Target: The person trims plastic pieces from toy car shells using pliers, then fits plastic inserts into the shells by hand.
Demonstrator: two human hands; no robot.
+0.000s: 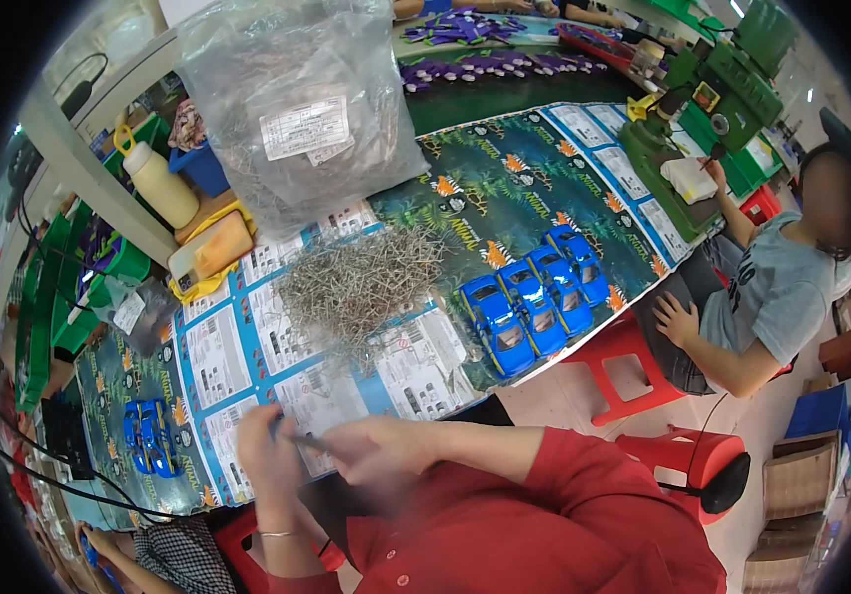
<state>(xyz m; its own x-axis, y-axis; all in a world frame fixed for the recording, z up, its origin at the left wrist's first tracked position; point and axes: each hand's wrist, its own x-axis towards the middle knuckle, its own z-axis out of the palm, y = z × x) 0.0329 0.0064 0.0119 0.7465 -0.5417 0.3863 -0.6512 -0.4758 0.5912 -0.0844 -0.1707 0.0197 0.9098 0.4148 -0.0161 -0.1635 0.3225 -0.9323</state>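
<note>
My left hand (pixel 265 450) is raised over the near edge of the table, its fingers curled together and blurred by motion. Close beside it, my right hand (pixel 378 447) is closed, also blurred. A small dark piece (pixel 312 443) shows between the two hands, too smeared to name. Beyond them lies a heap of thin metal pins or wires (pixel 361 287) on printed sheets. To its right, several blue toy cars (pixel 529 302) stand side by side at the table edge. More blue toy cars (pixel 151 438) sit at the left.
A large clear plastic bag (pixel 297 119) stands behind the heap. At left are a yellowish bottle (pixel 160 183), a tan block (pixel 212 252) and a small plastic bag (pixel 138 315). A co-worker (pixel 762 287) sits at right by a green machine (pixel 668 163); red stools (pixel 678 460) stand nearby.
</note>
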